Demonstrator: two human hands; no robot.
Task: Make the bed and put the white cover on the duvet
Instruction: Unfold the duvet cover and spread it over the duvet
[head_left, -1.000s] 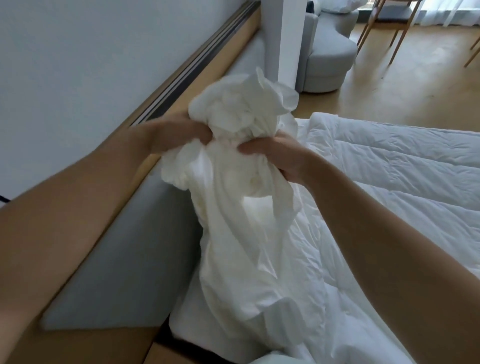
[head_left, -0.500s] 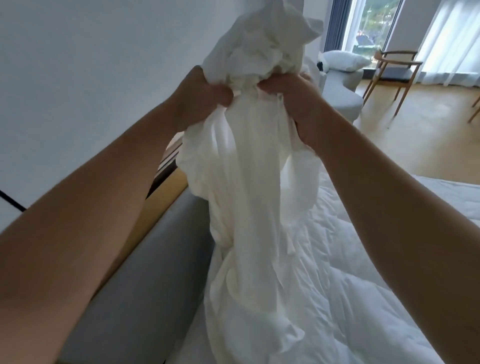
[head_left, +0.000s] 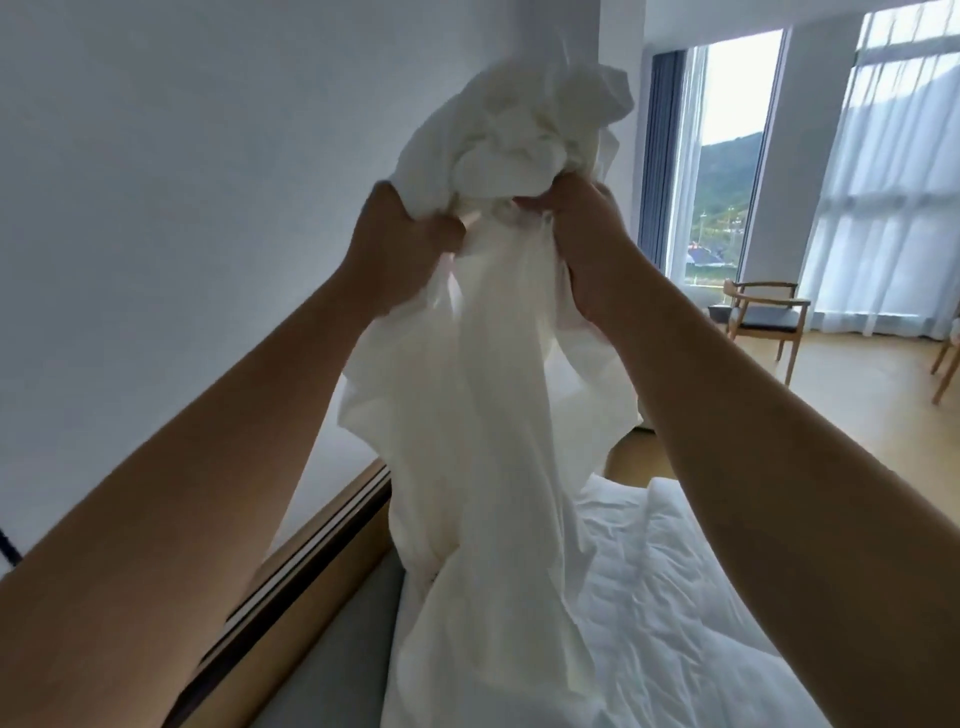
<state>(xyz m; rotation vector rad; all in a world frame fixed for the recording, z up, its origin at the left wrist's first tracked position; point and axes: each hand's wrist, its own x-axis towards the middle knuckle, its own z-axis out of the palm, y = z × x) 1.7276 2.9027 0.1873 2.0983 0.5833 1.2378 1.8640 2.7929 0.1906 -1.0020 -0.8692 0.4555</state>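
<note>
Both my arms are raised high in front of me. My left hand (head_left: 402, 244) and my right hand (head_left: 589, 239) are each shut on a bunched top of the white cover (head_left: 498, 415), side by side. A crumpled wad of the fabric bulges above my fists. The rest hangs down in long folds to the bed. The white quilted duvet (head_left: 675, 597) lies rumpled on the bed at the lower right, partly hidden behind the hanging cloth and my right arm.
A grey padded headboard (head_left: 332, 670) with a wooden ledge (head_left: 291, 597) runs along the white wall on the left. Wooden chairs (head_left: 763, 317) stand on the wooden floor at the right, before tall windows with sheer curtains (head_left: 893, 208).
Both hands have lifted the bunched cover from chest height to well above the bed, and my view has tilted up toward the windows. More of the fabric now hangs stretched below my fists.
</note>
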